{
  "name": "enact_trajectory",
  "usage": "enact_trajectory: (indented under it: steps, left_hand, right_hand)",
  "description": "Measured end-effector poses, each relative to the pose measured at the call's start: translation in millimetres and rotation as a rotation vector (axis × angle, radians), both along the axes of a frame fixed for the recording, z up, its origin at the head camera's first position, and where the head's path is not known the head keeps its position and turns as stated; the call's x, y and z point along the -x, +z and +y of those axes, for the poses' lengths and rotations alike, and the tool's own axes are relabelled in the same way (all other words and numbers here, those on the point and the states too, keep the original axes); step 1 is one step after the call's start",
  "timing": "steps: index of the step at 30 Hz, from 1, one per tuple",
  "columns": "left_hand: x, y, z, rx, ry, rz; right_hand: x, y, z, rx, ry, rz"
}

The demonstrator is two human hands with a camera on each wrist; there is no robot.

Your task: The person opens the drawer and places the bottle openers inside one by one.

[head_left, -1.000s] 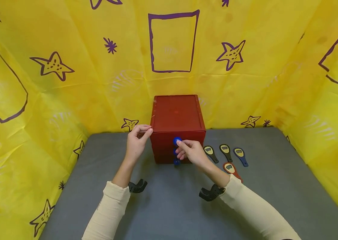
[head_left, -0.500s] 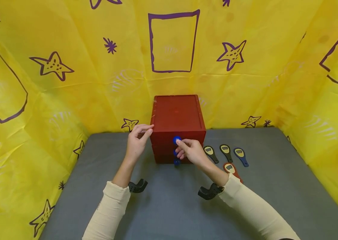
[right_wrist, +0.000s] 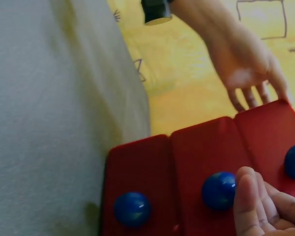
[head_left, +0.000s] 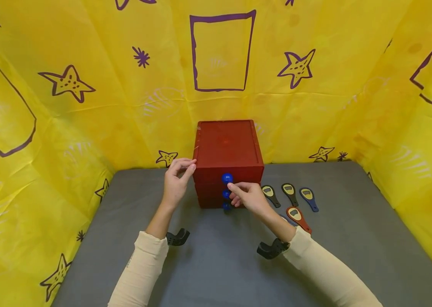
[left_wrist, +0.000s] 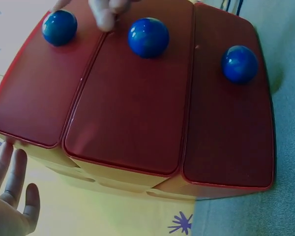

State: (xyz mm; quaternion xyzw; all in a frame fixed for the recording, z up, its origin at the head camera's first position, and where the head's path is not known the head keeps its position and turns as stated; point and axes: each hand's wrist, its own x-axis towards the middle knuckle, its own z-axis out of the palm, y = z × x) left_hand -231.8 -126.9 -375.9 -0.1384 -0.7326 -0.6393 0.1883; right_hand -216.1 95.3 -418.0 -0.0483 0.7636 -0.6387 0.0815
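Observation:
A small red drawer unit stands against the back wall, three drawers with round blue knobs one above another, all looking closed. My right hand is at its front, thumb tip just below the top knob and the other fingers loosely bent beside the middle knob. In the right wrist view the thumb overlaps the top knob's edge. My left hand touches the unit's upper left front edge with its fingertips; its other fingers are spread along the side in the left wrist view. The lowest knob is untouched.
Right of the unit lie several flat bottle openers: two black, one blue, one red, and another partly hidden by the right forearm. A grey cloth covers the table. Yellow patterned sheets enclose the back and sides.
My right thumb has slipped from the front of the top knob to just below it, leaving more of the knob in sight. The left hand stays at the unit's edge.

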Motion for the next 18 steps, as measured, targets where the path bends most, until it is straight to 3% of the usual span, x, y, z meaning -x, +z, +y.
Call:
enact_trajectory:
  steps: [7,12,15,18]
  left_hand:
    - [0.0,0.9,-0.8,-0.001,0.007,-0.004]
    - [0.0,2.4,-0.5,0.000,0.009,-0.010]
    - [-0.6,2.6,-0.2,0.000,0.008,-0.023]
    - [-1.2,1.7,0.1,-0.001,0.007,-0.029]
  right_hand:
    - [-0.8,-20.3,4,-0.065,-0.048,0.036]
    - [-0.2,-31.1,1,-0.081,-0.038,0.009]
    - [0.6,-37.8,-2,-0.050,-0.003,-0.024]
    - [2.8,-44.5,-4,0.048,0.029,-0.088]
